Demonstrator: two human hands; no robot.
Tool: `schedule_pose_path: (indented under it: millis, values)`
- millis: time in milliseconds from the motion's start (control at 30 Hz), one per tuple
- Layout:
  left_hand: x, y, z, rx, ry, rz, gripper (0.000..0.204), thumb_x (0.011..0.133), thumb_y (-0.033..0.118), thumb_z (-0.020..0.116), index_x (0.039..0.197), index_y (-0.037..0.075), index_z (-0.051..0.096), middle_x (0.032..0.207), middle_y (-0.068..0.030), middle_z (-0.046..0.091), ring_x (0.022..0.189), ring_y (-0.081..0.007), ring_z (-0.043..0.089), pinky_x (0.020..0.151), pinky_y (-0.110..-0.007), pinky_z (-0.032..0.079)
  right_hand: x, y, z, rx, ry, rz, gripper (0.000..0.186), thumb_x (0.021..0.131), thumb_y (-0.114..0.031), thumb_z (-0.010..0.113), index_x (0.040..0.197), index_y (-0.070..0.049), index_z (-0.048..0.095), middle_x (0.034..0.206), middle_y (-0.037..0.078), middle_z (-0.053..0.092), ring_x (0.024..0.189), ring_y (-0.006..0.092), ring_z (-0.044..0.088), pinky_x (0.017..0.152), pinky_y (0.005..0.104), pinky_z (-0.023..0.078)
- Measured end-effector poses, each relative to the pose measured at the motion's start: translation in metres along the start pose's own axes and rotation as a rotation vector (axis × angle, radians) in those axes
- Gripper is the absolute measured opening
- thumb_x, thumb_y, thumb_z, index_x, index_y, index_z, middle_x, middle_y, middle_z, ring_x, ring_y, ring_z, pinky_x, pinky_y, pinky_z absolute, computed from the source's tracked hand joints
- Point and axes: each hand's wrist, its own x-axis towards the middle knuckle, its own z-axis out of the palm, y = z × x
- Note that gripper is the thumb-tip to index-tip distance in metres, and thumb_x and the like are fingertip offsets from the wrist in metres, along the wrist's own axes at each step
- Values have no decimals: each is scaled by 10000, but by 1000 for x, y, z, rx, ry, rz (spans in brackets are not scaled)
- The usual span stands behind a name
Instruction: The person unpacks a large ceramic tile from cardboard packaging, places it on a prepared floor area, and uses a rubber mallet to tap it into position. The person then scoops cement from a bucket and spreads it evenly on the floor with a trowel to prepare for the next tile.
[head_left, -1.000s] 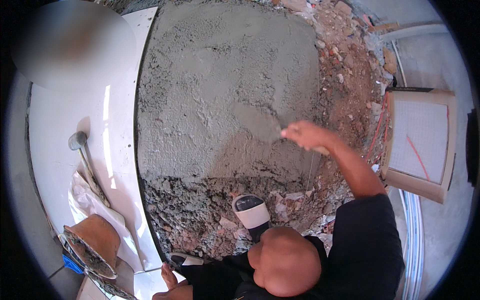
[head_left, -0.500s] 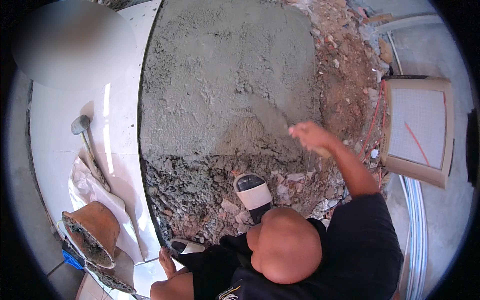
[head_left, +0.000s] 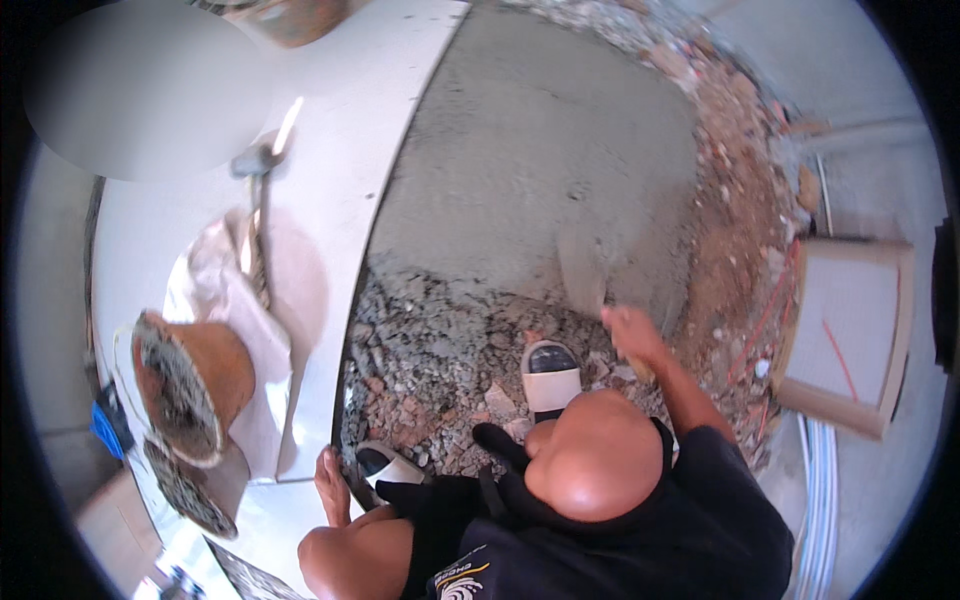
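My right hand is closed around the handle of a trowel. The trowel's blade, coated in grey, lies against the wet mortar near its lower right edge. Past my fist a bit of the pale handle shows. At the edge of the white tiled floor, beside my left knee, my left hand rests with its fingers stretched out and nothing in it. Rough, uneven mortar and rubble lie between the smooth bed and my sandalled feet.
On the tiles at left are a mallet, a pale sack and orange mortar-crusted buckets. Another bucket stands at the far left. Broken rubble borders the right, near a cardboard box and white pipes.
My right hand has drawn the trowel nearer to me, its blade now angled more away from me. The view has shifted, bringing the far bucket in. My left hand stays at the tile edge.
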Motion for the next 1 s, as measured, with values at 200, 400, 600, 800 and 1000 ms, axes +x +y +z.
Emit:
schedule_pose_path:
  millis: [200,400,600,800,1000]
  values:
    - [0,-6,-2,32,192,51,428,1007,304,451,1214,-48,581,1125,-185,644,1080,-258,593,951,-339,439,-58,-77,-6,-581,11,-405,413,923,-395,527,894,8,608,881,279,617,866,484,570,745,510,447]
    - [15,-22,-30,-430,627,134,408,1011,272,445,1265,-37,526,1209,-193,595,1157,-253,557,997,-348,414,-120,-322,30,-1011,-91,-876,286,881,-306,586,949,-28,598,813,241,623,799,449,603,682,490,473]
    - [48,7,-84,-204,1100,409,607,987,327,437,1444,-38,276,1492,-232,303,1404,-323,268,1146,-427,186,-181,-508,222,-1257,153,-1543,342,919,-377,543,1027,-59,607,923,187,665,820,411,627,720,485,496]
    - [84,26,-108,119,969,571,774,950,470,428,1480,-38,185,1546,-239,180,1456,-367,109,1159,-510,33,-184,-536,390,-1478,247,-1647,193,854,-207,559,890,-43,655,808,159,696,772,313,691,680,434,541]
    - [89,19,-109,36,889,639,827,926,512,452,1487,-28,177,1555,-244,145,1452,-401,82,1154,-526,16,-189,-511,414,-1539,138,-1544,262,881,-288,582,907,-30,622,812,162,675,750,327,673,654,441,529]
